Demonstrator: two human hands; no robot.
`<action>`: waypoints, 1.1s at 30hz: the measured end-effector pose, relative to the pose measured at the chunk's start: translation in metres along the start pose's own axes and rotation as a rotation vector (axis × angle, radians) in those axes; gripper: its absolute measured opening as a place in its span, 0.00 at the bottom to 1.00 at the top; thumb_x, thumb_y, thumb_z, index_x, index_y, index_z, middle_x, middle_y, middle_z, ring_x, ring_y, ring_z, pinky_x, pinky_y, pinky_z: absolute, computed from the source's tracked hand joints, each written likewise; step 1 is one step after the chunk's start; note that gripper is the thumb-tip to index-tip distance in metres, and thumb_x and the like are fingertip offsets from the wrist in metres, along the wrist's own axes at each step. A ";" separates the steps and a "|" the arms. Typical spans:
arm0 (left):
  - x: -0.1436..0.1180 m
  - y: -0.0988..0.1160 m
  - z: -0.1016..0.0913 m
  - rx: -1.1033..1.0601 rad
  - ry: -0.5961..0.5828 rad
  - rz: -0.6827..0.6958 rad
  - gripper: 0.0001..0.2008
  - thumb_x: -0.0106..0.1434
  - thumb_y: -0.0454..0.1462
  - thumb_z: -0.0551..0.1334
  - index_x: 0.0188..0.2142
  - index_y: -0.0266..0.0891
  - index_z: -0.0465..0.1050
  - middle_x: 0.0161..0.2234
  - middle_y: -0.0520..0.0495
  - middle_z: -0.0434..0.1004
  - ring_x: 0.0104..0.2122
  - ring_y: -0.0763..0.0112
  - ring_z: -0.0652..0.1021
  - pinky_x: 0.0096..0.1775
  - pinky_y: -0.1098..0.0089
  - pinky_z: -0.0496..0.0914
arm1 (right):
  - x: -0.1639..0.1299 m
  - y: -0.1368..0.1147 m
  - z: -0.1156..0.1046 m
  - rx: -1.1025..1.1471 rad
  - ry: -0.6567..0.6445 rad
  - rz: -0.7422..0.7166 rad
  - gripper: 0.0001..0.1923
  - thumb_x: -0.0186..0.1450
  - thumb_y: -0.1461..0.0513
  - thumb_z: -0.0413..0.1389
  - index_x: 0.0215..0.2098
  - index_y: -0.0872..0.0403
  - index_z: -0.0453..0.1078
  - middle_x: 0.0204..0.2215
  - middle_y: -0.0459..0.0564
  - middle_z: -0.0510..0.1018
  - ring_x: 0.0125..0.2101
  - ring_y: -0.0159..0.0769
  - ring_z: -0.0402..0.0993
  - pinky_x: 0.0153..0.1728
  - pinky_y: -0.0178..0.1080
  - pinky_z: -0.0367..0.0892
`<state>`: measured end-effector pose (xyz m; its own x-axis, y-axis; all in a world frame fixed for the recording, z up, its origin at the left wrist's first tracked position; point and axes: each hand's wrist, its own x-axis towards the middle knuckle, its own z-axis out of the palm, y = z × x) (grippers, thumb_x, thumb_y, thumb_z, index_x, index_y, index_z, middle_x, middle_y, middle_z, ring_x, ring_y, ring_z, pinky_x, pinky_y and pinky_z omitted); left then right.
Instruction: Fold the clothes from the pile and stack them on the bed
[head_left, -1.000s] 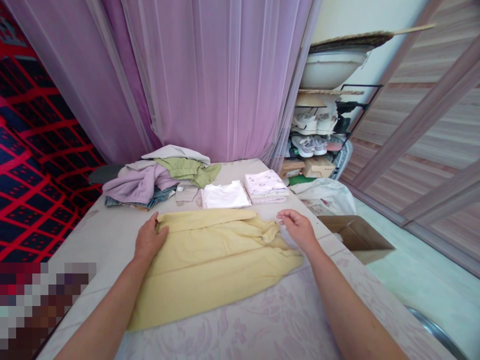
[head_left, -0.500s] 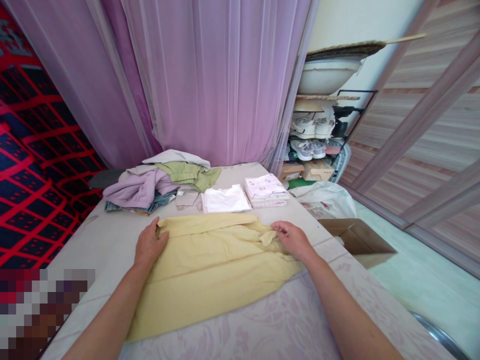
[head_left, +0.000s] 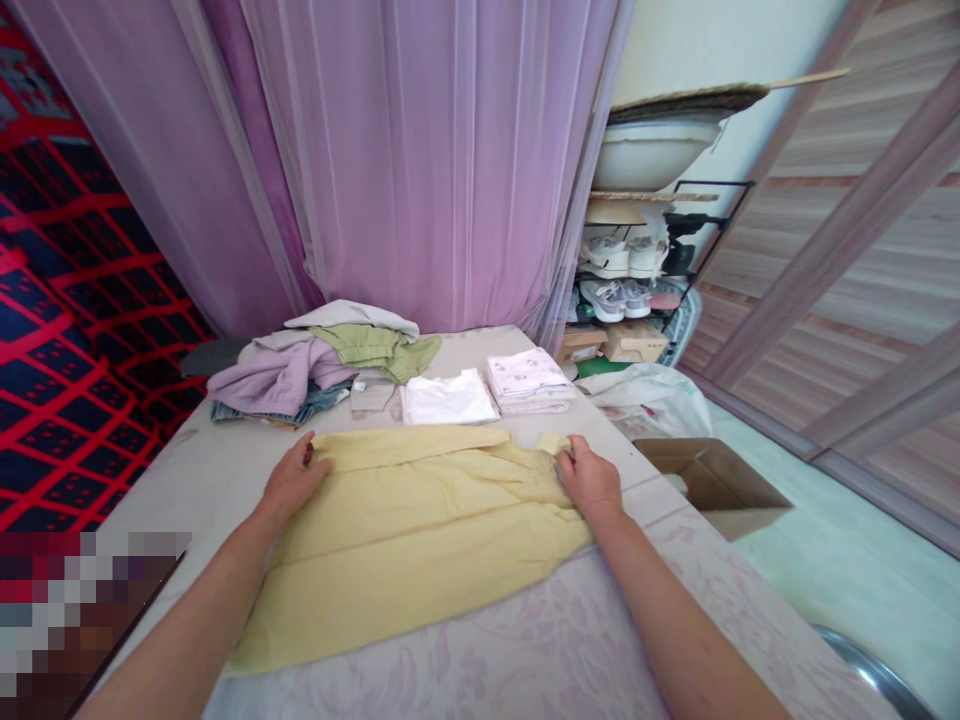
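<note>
The yellow garment (head_left: 420, 530) lies flat on the bed (head_left: 525, 650), folded partly, between both hands. It looks light, soft and limp, not slippery, so I judge it will sag if lifted from one point; the far corners or the folded edge are the best places to take it. The left hand (head_left: 291, 482) rests flat with spread fingers on the far left corner. The right hand (head_left: 589, 478) pinches the bunched cloth at the far right corner. Behind the garment lie a white folded cloth (head_left: 447, 399) and a clothes pile (head_left: 315, 355).
</note>
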<state>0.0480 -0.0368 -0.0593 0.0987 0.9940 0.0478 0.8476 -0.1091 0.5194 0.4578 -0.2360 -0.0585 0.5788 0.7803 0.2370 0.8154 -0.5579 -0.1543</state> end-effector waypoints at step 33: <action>-0.013 0.003 0.015 0.219 0.180 0.152 0.29 0.58 0.42 0.53 0.57 0.31 0.62 0.49 0.38 0.73 0.48 0.56 0.73 0.52 0.60 0.65 | 0.003 -0.051 -0.022 -0.089 -0.259 -0.473 0.13 0.66 0.61 0.47 0.40 0.51 0.73 0.37 0.52 0.78 0.37 0.36 0.73 0.35 0.35 0.61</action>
<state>0.0570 -0.0501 -0.0714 0.1557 0.9500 0.2708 0.9243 -0.2368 0.2994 0.4179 -0.2111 -0.0287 0.1424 0.9897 0.0147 0.9898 -0.1424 -0.0038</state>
